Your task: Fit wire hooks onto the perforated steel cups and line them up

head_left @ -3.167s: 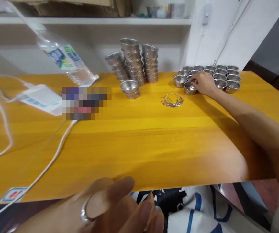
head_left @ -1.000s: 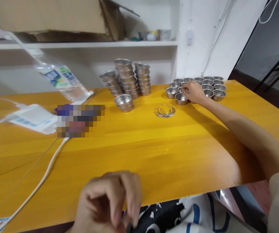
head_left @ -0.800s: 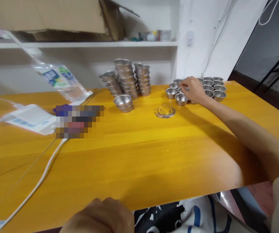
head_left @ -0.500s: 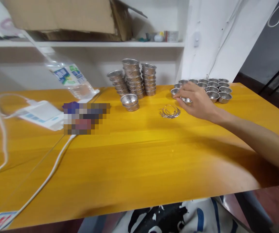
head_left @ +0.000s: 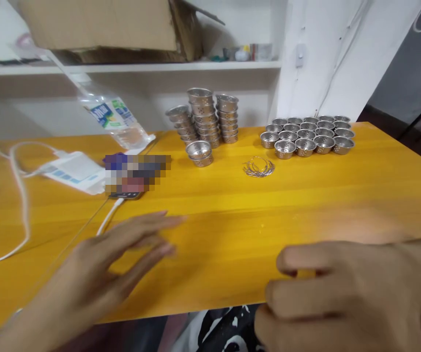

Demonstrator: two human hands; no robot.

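Observation:
My left hand (head_left: 111, 269) hovers over the front left of the table, blurred, its fingers and thumb apart and nothing between them. At the front right is my right hand (head_left: 346, 293), back upward, with loosely bent, parted fingers; nothing shows in it, though its thumb and palm are hidden. Beyond the hands lies a small pile of thin metal wire rings (head_left: 259, 167). Small perforated metal cups (head_left: 285, 148) stand in rows at the back right. More such cups are piled in stacks (head_left: 206, 117), and a short stack (head_left: 199, 153) sits in front of them.
A yellow wooden table (head_left: 225, 234) spans the view. On its left are a white box (head_left: 76, 171), white cables (head_left: 23, 205), a leaning plastic bottle (head_left: 117, 115) and a pixelated item (head_left: 137, 173). A cardboard box (head_left: 100, 29) rests on the shelf (head_left: 140, 67) behind.
My right hand has drawn back from the cup rows to the near right, leaving a cup in the front row. My left hand has come into view. The view has shifted slightly.

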